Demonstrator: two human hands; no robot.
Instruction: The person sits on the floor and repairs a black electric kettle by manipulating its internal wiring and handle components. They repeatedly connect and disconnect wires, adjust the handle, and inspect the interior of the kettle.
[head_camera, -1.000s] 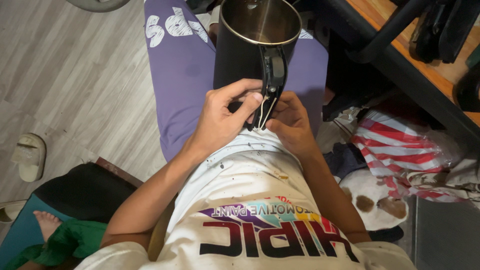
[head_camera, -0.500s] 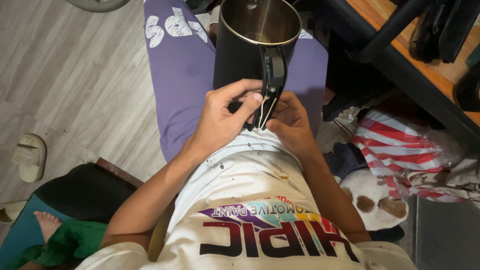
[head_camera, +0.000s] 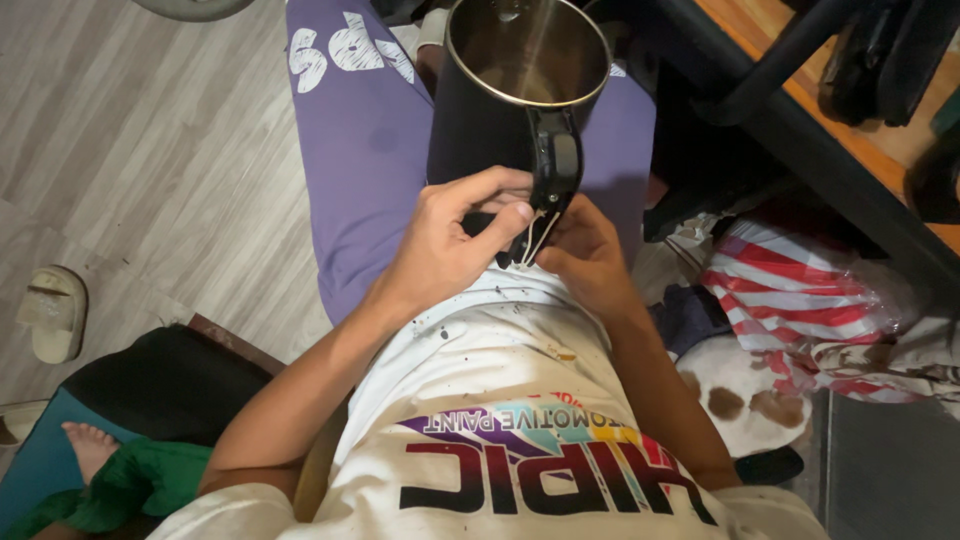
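Black kettle (head_camera: 500, 120) propped lidless on purple-trousered lap (head_camera: 370, 170), handle toward body for reach; left hand (head_camera: 450, 250) pinching thin pale wires (head_camera: 535, 235) at handle base, right hand (head_camera: 585, 255) curled closed, steadying below.

left hand (head_camera: 450, 240): fingers curled, pinching | right hand (head_camera: 580, 255): curled, close beside | forearms bent inward

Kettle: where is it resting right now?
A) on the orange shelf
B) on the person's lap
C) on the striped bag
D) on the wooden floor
B: the kettle stands on the purple trousers, with both hands, left and right, at its handle.
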